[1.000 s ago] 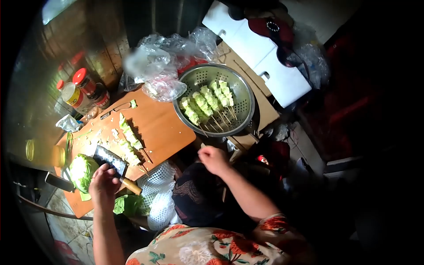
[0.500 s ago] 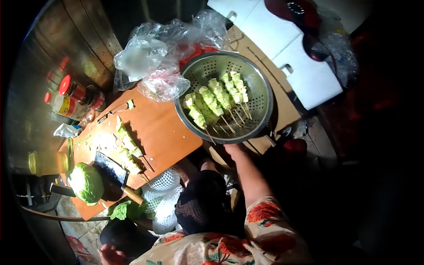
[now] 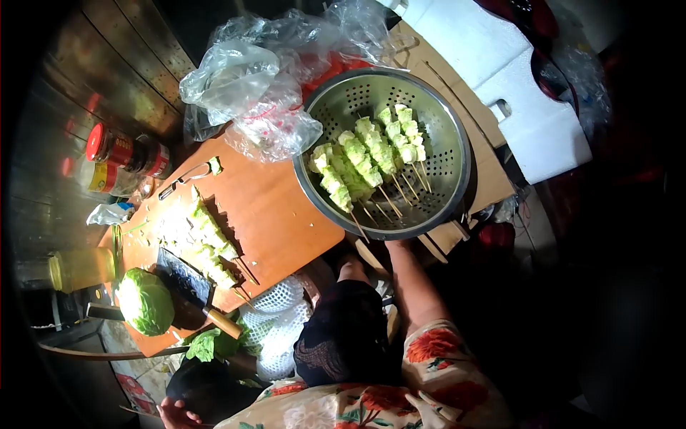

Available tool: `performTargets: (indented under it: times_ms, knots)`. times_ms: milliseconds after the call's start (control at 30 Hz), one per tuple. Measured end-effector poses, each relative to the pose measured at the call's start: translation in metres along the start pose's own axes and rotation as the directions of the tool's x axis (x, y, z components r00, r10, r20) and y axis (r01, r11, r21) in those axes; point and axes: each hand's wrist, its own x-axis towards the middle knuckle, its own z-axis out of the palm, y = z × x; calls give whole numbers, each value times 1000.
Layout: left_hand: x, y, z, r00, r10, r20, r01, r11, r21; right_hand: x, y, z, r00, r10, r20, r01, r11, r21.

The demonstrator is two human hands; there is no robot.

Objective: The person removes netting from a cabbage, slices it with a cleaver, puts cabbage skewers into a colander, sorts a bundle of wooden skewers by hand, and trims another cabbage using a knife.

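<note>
My left hand (image 3: 179,415) is low at the left edge of my body, fingers loosely curled and apart, with nothing seen in it. My right forearm (image 3: 414,286) reaches up to the near rim of a perforated metal colander (image 3: 444,193). The right hand itself is hidden beneath that rim, so its grip does not show. Inside the colander lie several skewers of pale green cabbage pieces (image 3: 361,159), sticks pointing toward me. More cabbage skewers (image 3: 214,243) rest on the orange-brown board (image 3: 279,207) to the left.
A cleaver (image 3: 186,279) and a whole cabbage (image 3: 146,302) are at the board's near left. A peeler (image 3: 182,182) lies farther back. Red-lidded jars (image 3: 118,146) stand along the wall. Clear plastic bags (image 3: 264,100) crowd the back; white foam (image 3: 493,64) is at right.
The whole view has shifted, so the board and colander appear farther right. My right hand, partly visible at the colander's rim before, is now hidden under it. The skewers keep their arrangement.
</note>
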Motion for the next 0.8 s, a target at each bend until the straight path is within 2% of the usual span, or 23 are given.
performTargets:
  times_ms: [67, 100, 167, 200, 267, 367, 600, 667, 800]
  knots:
    - [-1, -11, 5, 942, 232, -244, -198, 967, 158, 14, -24, 0, 983, 148, 107, -142, 988, -66]
    - [-5, -11, -2, 940, 236, -247, -202, 967, 156, 22, -31, 5, 969, 201, 141, -186, 976, -112]
    - [-16, -9, -18, 971, 183, -157, -168, 980, 104, 38, -43, 15, 937, 292, 190, -249, 943, -220]
    - [-13, -12, -4, 969, 186, -160, -171, 980, 102, 41, -46, 19, 925, 320, 207, -264, 929, -259]
    - [-4, -22, 36, 985, 166, 55, -166, 986, -2, 41, -49, 27, 907, 358, 224, -278, 906, -320]
    - [-15, -18, 27, 982, 187, -36, -185, 982, 39, 35, -46, 37, 891, 398, 219, -301, 878, -371]
    - [-26, -12, 4, 966, 238, -97, -233, 971, 58, 49, -42, 36, 853, 470, 227, -381, 858, -345]
    - [-22, -2, -4, 994, 92, 66, -99, 989, 114, 54, -45, 34, 836, 492, 243, -416, 857, -304]
    - [2, -16, 51, 997, 48, 68, -46, 998, -33, 51, -48, 11, 776, 547, 315, -528, 836, -150]
